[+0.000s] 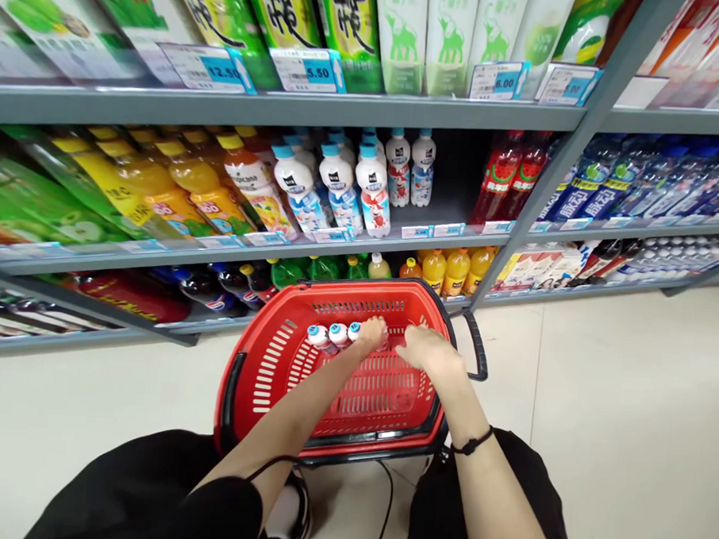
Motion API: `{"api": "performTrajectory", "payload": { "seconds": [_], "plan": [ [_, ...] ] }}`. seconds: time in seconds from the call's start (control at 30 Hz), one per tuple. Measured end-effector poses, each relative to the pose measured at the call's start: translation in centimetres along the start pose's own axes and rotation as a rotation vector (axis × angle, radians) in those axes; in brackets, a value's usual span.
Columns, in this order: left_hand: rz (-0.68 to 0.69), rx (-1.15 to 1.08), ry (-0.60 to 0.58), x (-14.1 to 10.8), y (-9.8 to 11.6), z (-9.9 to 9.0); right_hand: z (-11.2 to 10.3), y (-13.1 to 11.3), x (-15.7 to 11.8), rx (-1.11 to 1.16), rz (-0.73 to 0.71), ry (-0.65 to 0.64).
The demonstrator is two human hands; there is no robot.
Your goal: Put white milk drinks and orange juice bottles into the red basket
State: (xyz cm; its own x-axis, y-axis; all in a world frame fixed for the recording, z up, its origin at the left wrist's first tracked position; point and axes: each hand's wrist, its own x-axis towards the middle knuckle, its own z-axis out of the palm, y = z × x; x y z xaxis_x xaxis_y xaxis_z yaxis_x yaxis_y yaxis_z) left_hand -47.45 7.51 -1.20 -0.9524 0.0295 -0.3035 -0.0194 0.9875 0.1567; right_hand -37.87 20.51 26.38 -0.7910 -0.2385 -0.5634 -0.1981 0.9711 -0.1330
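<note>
A red shopping basket [352,428] with black rim pieces sits on the floor between my legs. Along its far side, small white drink bottles [338,335] with blue caps stand in a row. My left hand [373,331] reaches into the basket at the right end of that row, its fingers closed round the top of a drink bottle that they mostly cover. To its right, my right hand [424,349] hangs over the right part of the basket, fingers curved and apart, with nothing visible in them.
Ahead, a grey shelf [319,113] carries juice cartons above. On its middle level are more white milk-drink bottles [373,192], orange drinks [202,187] and red watermelon bottles [500,180]. The basket's black handle [478,350] sticks out right. A dark cord [387,501] hangs below.
</note>
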Motion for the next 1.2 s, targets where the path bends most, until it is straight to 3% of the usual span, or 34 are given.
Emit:
{"api": "performTrajectory", "payload": {
  "seconds": [0.13,0.27,0.37,0.63,0.77,0.87,0.97,1.1,1.2],
  "plan": [
    [0.024,0.019,0.087,-1.1,0.3,-1.3,0.4,-0.3,0.1,-0.024,0.0,-0.002],
    [0.123,-0.004,0.189,-2.5,0.1,-5.1,0.9,-0.3,0.1,-0.042,-0.017,0.003],
    [0.233,-0.043,0.334,-3.6,-0.2,-10.2,1.3,-0.2,0.0,-0.045,-0.026,0.002],
    [0.295,-0.131,0.883,-6.0,-1.7,-28.3,1.3,-0.1,-0.1,-0.038,0.005,-0.027],
    [0.252,-0.075,1.133,-6.1,-2.8,-33.9,1.0,-0.4,-0.2,-0.025,-0.008,-0.015],
    [0.168,0.04,1.135,-5.0,-2.4,-36.2,0.8,-0.6,0.0,-0.009,-0.016,-0.021],
    [0.106,0.108,1.097,-3.1,-1.3,-37.2,0.7,-0.7,0.3,0.006,-0.018,-0.022],
    [0.039,-0.012,1.038,-1.4,0.1,-36.7,0.4,-0.7,0.2,0.026,-0.018,-0.016],
    [0.151,-0.069,1.049,-1.7,0.3,-35.8,0.3,-0.5,0.0,0.055,-0.028,0.017]
  ]
}}
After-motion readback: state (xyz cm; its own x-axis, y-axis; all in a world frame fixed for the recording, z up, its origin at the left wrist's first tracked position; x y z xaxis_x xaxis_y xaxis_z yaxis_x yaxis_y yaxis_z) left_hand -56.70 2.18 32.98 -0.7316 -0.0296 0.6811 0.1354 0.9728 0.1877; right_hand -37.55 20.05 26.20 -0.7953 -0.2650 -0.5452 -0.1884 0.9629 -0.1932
